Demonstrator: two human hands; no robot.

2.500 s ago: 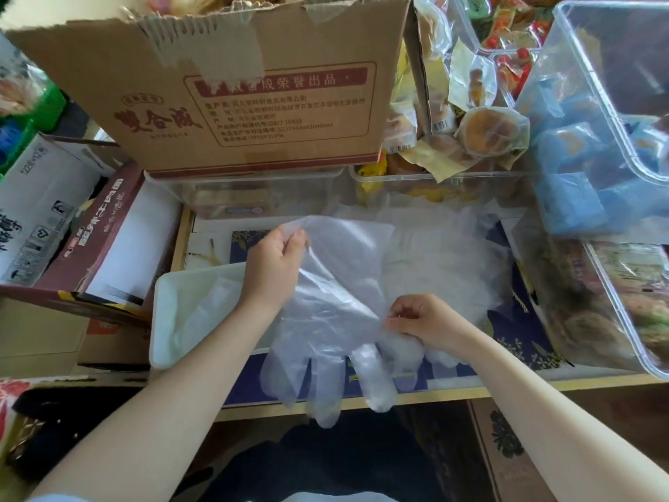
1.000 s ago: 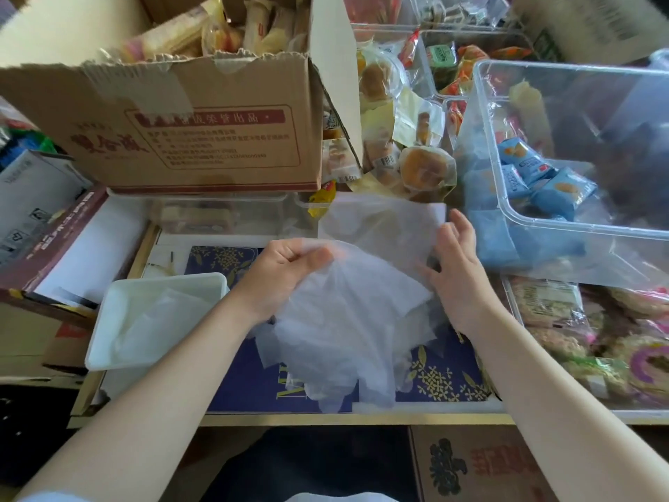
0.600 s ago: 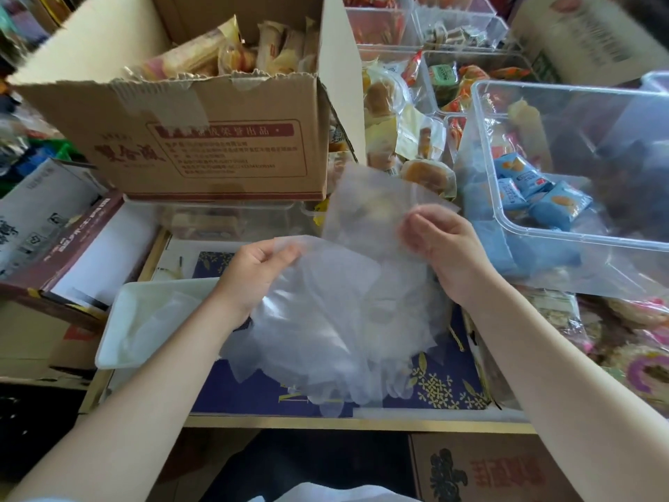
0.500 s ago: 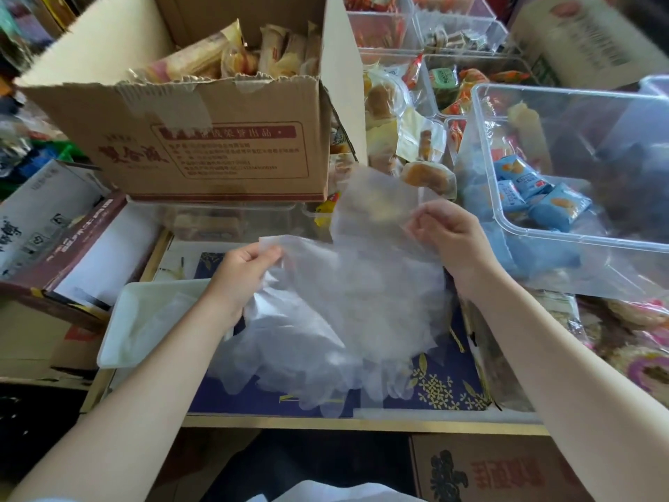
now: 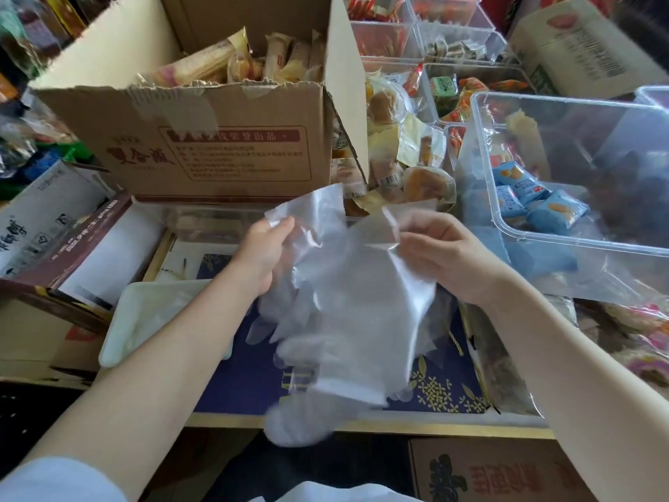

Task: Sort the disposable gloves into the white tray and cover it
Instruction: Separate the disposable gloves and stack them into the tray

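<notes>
**Both hands hold clear gloves above a crowded desk**

Both hands are raised over the desk [image 5: 362, 423], each pinching the top edge of the disposable gloves [image 5: 347, 302]. The left hand [image 5: 262, 250] grips one upper corner of the thin clear plastic between thumb and fingers. The right hand [image 5: 440, 250] pinches another edge of the bunch, its fingers curled round the film. The gloves hang down between the two hands in a loose, blurred bunch, their finger ends dangling past the front edge of the desk.

The white tray [image 5: 125, 335] sits on the desk to the left, under the left forearm, which covers its right end. Something pale and filmy seems to lie in it, though I cannot tell what.

Clutter closes in on every side. A brown cardboard box [image 5: 217, 146] with red printing stands directly behind the gloves, open and packed with wrapped snacks. To its right lies a heap of wrapped pastries [image 5: 416, 164]. A large clear plastic bin [image 5: 564, 240] holding blue snack packets [image 5: 535, 204] sits at the right, just beside the right hand. More clear containers [image 5: 416, 27] of packaged sweets stand further back. On the left, a maroon-edged carton [image 5: 83, 240] leans near the tray. A blue cloth with gold flowers [image 5: 438, 389] covers the desk beneath the gloves.
</notes>
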